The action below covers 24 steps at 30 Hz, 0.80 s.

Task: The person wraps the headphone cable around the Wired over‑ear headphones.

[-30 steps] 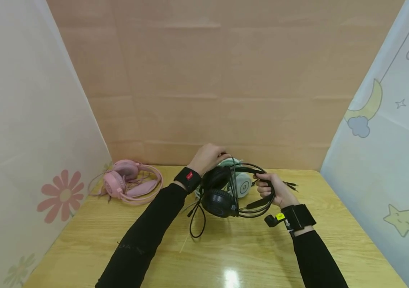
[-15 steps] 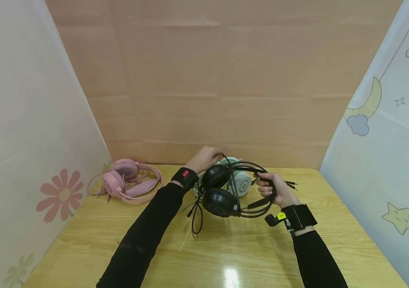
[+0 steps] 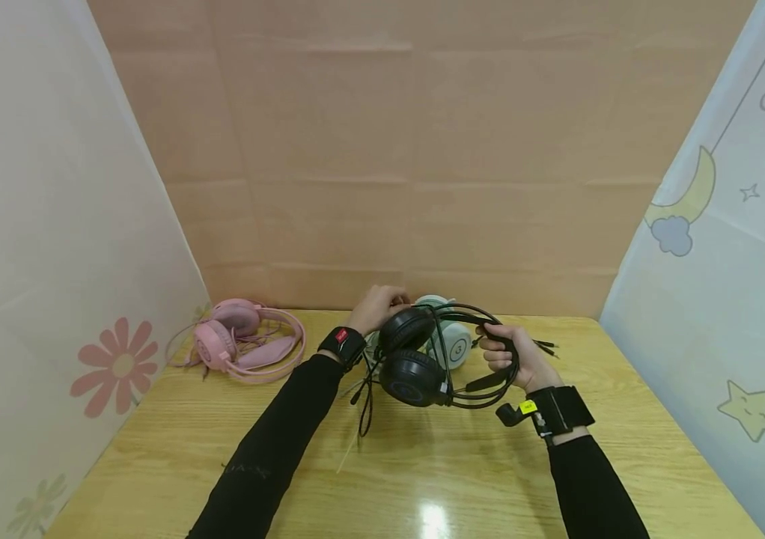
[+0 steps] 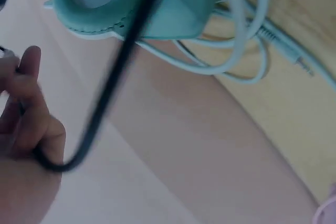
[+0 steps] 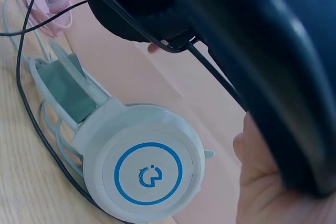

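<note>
Black headphones [image 3: 412, 379] are held up over the table, ear cups to the left and headband to the right. My right hand [image 3: 521, 358] grips their headband, which looms large and dark in the right wrist view. Behind the ear cups, my left hand [image 3: 377, 307] pinches the black cable [image 4: 113, 77]; in the left wrist view it bends round the hand and runs between the fingers. A narrow cable loop [image 3: 365, 415] hangs below the ear cups. Mint green headphones [image 5: 144, 169] lie just behind the black pair, partly hidden by it.
Pink headphones [image 3: 214, 343] lie at the left of the wooden table [image 3: 490, 479]. A mint cable with a plug [image 4: 286, 48] lies beside the mint headphones. Brown paper [image 3: 328, 150] closes off the back, and printed white sheets stand at both sides.
My left hand first shifted a little left, then dropped lower behind the ear cups with the cable. The hanging loop has become narrower and slightly shorter. My right hand has barely moved.
</note>
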Available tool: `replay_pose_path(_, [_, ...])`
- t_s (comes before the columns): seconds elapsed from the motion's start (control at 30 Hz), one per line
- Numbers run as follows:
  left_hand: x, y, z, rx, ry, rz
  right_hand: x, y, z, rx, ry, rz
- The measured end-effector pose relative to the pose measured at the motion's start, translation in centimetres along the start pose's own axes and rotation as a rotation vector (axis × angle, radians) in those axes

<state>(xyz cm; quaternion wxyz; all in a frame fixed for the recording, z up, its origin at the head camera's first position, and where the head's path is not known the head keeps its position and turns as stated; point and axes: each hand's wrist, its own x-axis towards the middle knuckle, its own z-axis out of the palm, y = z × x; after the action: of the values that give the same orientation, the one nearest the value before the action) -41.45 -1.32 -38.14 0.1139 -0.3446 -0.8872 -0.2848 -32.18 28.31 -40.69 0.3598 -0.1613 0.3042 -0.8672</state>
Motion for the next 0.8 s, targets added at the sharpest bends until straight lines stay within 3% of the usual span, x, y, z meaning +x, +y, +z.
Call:
replay_pose_path(0.2, [-0.7,-1.3,0.9,-0.139,-0.033,0.001,-0.2,0.1,-0.1,0.073,-0.031,0.017])
replay_pose_path(0.43, [-1.4,-1.4,1.3,-0.124,0.017,-0.001,-0.3,-0.1,-0.1,0.172,-0.091,0.018])
replay_pose_path(0.73, [-2.1,-1.1,2.0,-0.131,0.064,0.004,-0.2,-0.2,0.1,0.199,-0.128,0.021])
replay_pose_path(0.8, [-2.3,-1.2,2.3,-0.136,0.074,0.036,-0.1,-0.3,0.1,0.201,-0.142,0.027])
